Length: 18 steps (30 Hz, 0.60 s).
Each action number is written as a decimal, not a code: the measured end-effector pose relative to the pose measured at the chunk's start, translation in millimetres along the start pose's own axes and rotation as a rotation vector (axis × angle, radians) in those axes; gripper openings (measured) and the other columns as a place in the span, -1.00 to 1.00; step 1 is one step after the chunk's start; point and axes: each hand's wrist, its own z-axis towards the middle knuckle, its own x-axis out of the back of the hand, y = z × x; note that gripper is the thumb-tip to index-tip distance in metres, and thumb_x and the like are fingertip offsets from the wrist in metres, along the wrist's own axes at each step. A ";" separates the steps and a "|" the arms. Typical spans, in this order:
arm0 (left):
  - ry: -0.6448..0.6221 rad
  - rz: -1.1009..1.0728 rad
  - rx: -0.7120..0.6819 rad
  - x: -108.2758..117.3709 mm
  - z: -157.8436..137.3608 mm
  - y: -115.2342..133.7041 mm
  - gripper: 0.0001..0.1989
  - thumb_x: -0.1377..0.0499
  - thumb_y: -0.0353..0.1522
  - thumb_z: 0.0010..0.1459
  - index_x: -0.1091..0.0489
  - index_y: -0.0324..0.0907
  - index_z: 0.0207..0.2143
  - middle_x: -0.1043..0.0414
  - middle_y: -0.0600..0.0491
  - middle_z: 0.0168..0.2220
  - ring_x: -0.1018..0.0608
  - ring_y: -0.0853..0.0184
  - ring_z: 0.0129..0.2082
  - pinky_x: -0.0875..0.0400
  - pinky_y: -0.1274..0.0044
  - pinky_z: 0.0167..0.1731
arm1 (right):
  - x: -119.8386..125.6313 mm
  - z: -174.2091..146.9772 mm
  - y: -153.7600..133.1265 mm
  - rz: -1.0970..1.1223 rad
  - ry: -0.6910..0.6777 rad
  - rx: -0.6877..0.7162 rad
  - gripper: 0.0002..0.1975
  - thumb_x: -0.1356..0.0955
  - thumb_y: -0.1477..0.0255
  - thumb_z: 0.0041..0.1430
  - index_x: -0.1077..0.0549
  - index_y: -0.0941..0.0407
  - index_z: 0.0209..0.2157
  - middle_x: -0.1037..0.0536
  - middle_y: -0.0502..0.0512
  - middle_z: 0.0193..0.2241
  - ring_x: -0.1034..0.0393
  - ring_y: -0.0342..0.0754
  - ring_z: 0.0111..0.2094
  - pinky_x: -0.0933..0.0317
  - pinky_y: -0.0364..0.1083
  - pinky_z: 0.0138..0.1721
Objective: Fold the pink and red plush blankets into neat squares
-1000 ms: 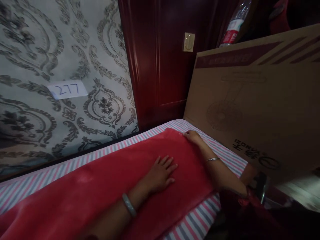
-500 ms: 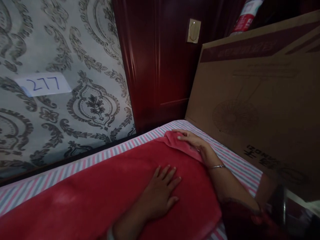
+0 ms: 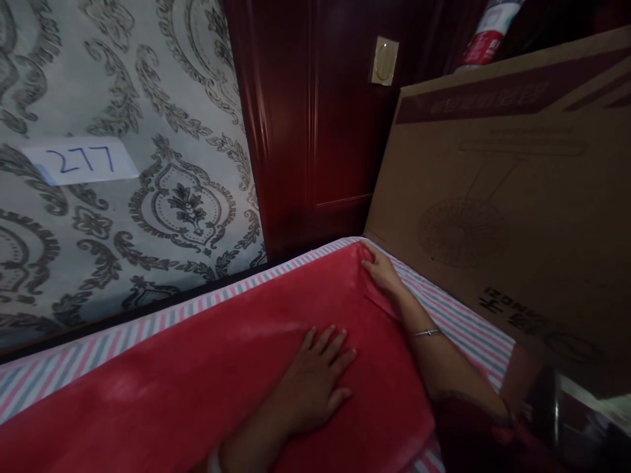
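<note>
A red plush blanket (image 3: 197, 358) lies spread along a surface covered with a pink, grey and white striped sheet (image 3: 451, 315). My left hand (image 3: 315, 384) rests flat on the blanket, palm down and fingers spread. At the far right corner, my right hand (image 3: 384, 274) is closed on the blanket's edge, thumb on top and the other fingers partly hidden behind the fabric. Shallow creases run across the blanket near this corner and just beyond my left fingertips.
A large cardboard box (image 3: 463, 177) stands along the right side, with a bottle (image 3: 488, 39) above its top edge. Patterned wallpaper (image 3: 190, 207) bearing a paper marked 277 (image 3: 81, 161) and a dark red wood panel (image 3: 320, 118) rise behind the sheet.
My right hand has drawn the blanket's corner outward, away from me, so the folded-over flap there now lies nearly flat. My left hand has stayed in place.
</note>
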 end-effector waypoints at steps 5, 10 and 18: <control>-0.011 0.000 0.001 2.9 1.1 0.6 -0.35 -0.13 -0.18 0.33 -0.11 -0.02 0.42 0.10 -0.07 0.48 -0.01 -0.02 0.47 0.07 -0.05 0.38 | 10.7 0.0 12.9 -0.071 -0.048 -0.248 -0.36 -0.34 0.30 0.16 -0.33 0.12 0.28 -0.51 0.29 0.13 -0.54 0.02 -0.08 -0.41 -0.06 -0.14; 0.012 -0.006 -0.006 -1.3 1.7 -0.8 -0.37 -0.12 -0.15 0.34 -0.12 -0.01 0.41 0.08 -0.05 0.48 -0.03 -0.01 0.46 0.07 -0.03 0.39 | 14.9 -3.4 11.8 -0.341 -0.096 -0.397 -0.64 -0.30 0.22 0.27 -0.58 0.22 -0.32 -0.58 0.12 -0.49 -0.40 -0.09 -0.50 -0.19 -0.17 -0.47; 0.060 -0.002 -0.034 -8.6 1.2 -6.3 -0.37 -0.09 -0.14 0.35 -0.11 0.00 0.41 0.06 -0.07 0.48 -0.05 0.00 0.46 0.07 -0.01 0.38 | -5.4 -6.1 2.8 -0.677 -0.069 -0.387 -0.86 -0.35 0.50 0.16 -0.59 0.14 -0.29 -0.65 0.16 -0.29 -0.47 -0.04 -0.26 -0.15 -0.18 -0.33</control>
